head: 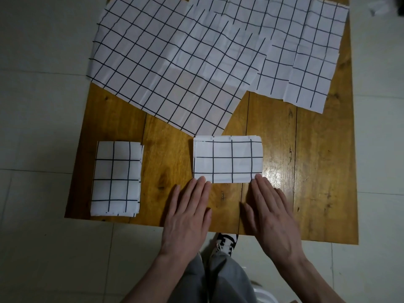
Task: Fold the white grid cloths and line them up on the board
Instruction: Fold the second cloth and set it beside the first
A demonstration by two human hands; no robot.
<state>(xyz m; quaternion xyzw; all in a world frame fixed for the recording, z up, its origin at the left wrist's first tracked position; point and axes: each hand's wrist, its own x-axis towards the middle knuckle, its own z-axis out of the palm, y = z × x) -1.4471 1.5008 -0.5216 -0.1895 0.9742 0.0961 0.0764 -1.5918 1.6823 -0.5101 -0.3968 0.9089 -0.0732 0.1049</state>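
Where the wooden worktop [317, 162] meets its near edge, left hand [185, 217] and right hand [271, 217] lie flat, fingers extended, gripping nothing, fingertips touching the near edge of a folded grid cloth [227, 159]. Second folded cloth [115, 178] lies well apart at near left. Farther back, unfolded grid cloths [175, 62] overlap.

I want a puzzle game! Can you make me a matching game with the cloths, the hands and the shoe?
Things:
1. folded cloth by the fingers
2. folded cloth at the left
3. unfolded cloths
4. shoe

Places:
A. far end of the board
B. on the floor under the board's near edge
C. near left corner, lying lengthwise
D. middle, touched by both hands' fingers

Pairs: 1-D, 2-C, 3-A, 4-B
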